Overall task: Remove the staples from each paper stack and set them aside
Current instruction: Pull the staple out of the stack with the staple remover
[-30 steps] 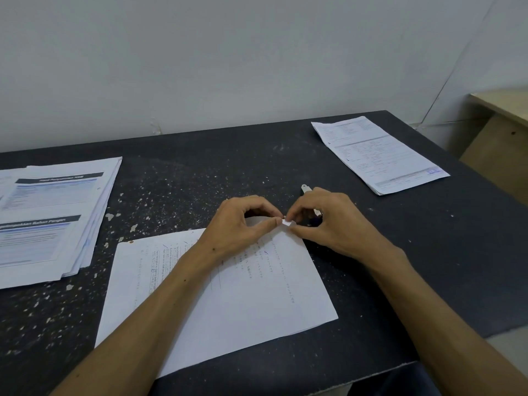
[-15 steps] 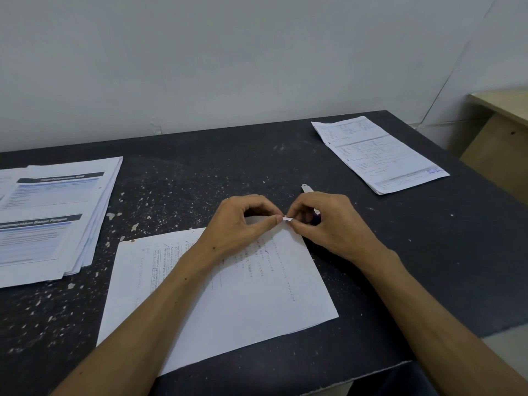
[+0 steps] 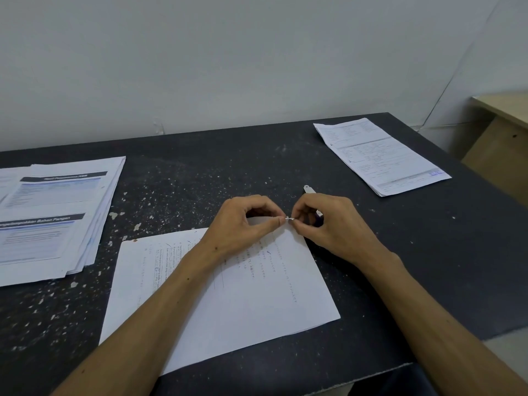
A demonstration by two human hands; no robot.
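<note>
A white paper stack [image 3: 251,298] with handwriting lies in front of me on the black table [image 3: 200,172]. My left hand [image 3: 243,224] pinches the stack's far right corner between thumb and forefinger. My right hand [image 3: 325,224] pinches the same corner from the other side, fingertips nearly touching the left ones. A tiny bright bit, likely the staple [image 3: 289,218], shows between the fingertips. A white slim tool [image 3: 310,190] lies on the table just behind my right hand, partly hidden by it.
A thick pile of printed sheets [image 3: 51,215] lies at the left edge of the table. Another printed stack [image 3: 380,155] lies at the far right. A pale wooden desk [image 3: 503,132] stands beyond the right side. The wall runs along the table's back.
Both hands stay pinched at the paper corner and have shifted slightly away from me. The papers have not moved.
</note>
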